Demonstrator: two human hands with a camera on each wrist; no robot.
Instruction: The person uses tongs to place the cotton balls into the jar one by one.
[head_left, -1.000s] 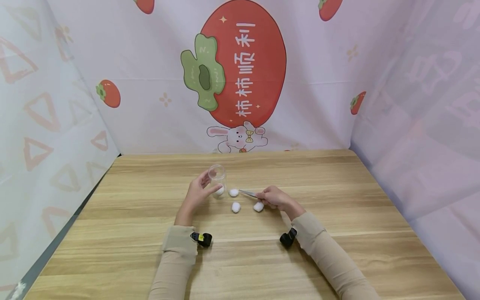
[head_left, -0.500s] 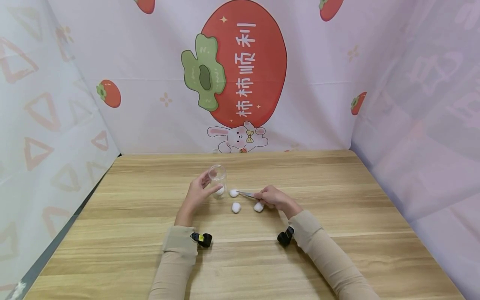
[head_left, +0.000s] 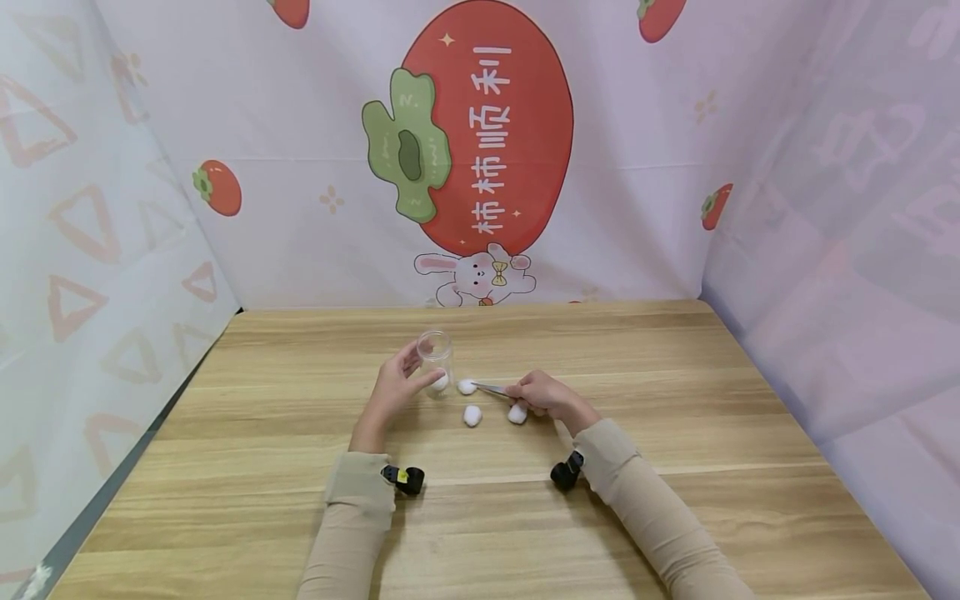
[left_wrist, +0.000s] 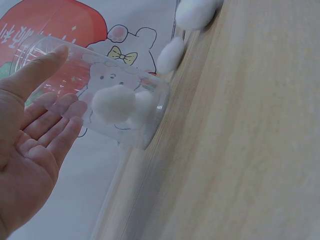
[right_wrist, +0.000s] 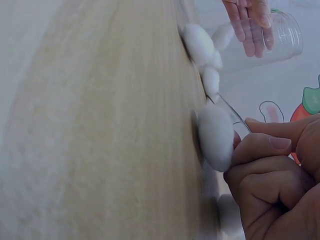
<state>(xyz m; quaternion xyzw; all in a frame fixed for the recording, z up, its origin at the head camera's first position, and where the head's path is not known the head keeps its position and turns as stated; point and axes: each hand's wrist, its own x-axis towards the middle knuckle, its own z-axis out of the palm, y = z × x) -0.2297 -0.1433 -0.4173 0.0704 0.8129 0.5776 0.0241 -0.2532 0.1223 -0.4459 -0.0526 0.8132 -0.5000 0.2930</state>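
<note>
My left hand (head_left: 396, 383) holds a clear jar (head_left: 437, 354) that stands upright on the table, thumb on one side and fingers on the other. Through its wall, white cotton balls (left_wrist: 115, 104) show at the bottom. Metal tweezers (head_left: 491, 388) are pinched in my right hand (head_left: 551, 395) and point left. Their tips are at a cotton ball (head_left: 466, 387) just right of the jar; whether they grip it, I cannot tell. A second cotton ball (head_left: 472, 415) lies nearer the front, and a third (head_left: 517, 413) sits right below my right hand.
The wooden table (head_left: 480, 533) carries all of this. A printed cloth (head_left: 300, 100) hangs behind its far edge, and pale cloths flank both sides. In the right wrist view another white lump (right_wrist: 230, 215) is partly hidden by my fingers.
My right hand has moved slightly left, bringing the tweezer tips from beside the cotton ball onto it. That ball has shifted very slightly left. The left hand and jar have stayed still.
</note>
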